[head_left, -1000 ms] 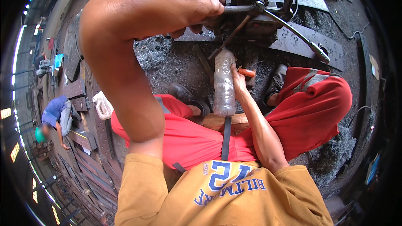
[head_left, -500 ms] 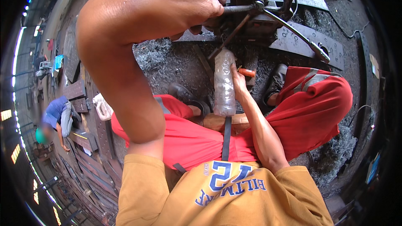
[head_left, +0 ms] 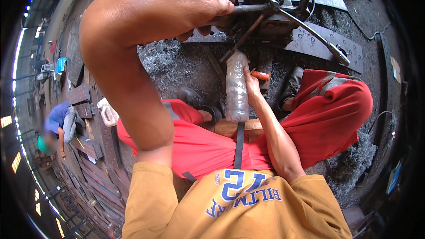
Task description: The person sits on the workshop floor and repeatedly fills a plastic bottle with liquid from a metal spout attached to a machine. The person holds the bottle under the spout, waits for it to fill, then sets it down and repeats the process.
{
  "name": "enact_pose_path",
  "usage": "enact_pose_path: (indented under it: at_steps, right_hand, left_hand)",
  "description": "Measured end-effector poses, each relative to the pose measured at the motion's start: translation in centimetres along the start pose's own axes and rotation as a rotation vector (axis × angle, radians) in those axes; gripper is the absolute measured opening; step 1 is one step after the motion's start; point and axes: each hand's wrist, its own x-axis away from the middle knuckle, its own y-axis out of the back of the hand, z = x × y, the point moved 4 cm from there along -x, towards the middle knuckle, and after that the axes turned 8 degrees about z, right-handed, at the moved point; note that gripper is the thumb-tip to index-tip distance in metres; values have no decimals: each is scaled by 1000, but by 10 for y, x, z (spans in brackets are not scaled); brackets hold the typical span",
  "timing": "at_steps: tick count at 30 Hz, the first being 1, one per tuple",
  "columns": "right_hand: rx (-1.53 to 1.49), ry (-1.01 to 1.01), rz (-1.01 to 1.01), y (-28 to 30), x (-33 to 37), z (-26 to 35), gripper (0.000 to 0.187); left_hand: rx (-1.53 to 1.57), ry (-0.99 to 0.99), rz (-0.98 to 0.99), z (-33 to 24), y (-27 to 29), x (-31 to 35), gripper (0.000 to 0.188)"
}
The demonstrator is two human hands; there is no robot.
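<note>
At the top, my left hand (head_left: 208, 6) is closed round a metal handle bar (head_left: 250, 9) that runs into the hub of a dark machine (head_left: 274, 28). Two more spokes leave that hub; the longer silver one (head_left: 310, 28) slants down to the right. Below it, my right hand (head_left: 251, 86) grips a clear, ridged plastic bottle (head_left: 237, 95) along its right side. The bottle's far end lies close to the lower tip of the rusty spoke (head_left: 242, 40). Part of the left fingers is hidden behind the hand.
Beside my right hand lies an orange object (head_left: 261, 75). Metal shavings (head_left: 161, 62) cover the ground near a perforated steel plate (head_left: 325, 46). My red-trousered legs spread to both sides. At far left, a person in a green helmet (head_left: 43, 144) bends over steel plates, near a white jug (head_left: 107, 112).
My left hand has shifted very slightly left and down. The bottle and my right hand stay nearly still. The far person's arm and head have moved a little.
</note>
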Motion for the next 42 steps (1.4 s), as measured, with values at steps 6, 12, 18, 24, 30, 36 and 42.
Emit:
enact_pose_path:
  at_steps: [6,12,18,24,30,36,42]
  right_hand:
    - [14,-29,20,-4,-3,-1,71]
    - [52,-42,19,1,-4,-3,70]
    - [103,-67,52,-6,-7,-10,70]
    - [130,-66,7,16,-10,-5,71]
    - [158,-78,26,8,-12,-6,71]
    - [171,-70,11,15,-14,-2,71]
    - [177,-71,9,17,-14,-1,72]
  left_hand:
    - [-223,21,-146,-9,-8,11,30]
    - [-290,-54,-144,1,-6,6,28]
    - [-270,-185,-238,20,-1,6,23]
    - [-332,-809,-656,53,-13,-15,19]
    - [-460,-1069,-895,72,-22,-15,15]
    - [-523,-1218,-986,78,-27,-18,13]
    - [-370,-1311,-1143,95,-34,-27,14]
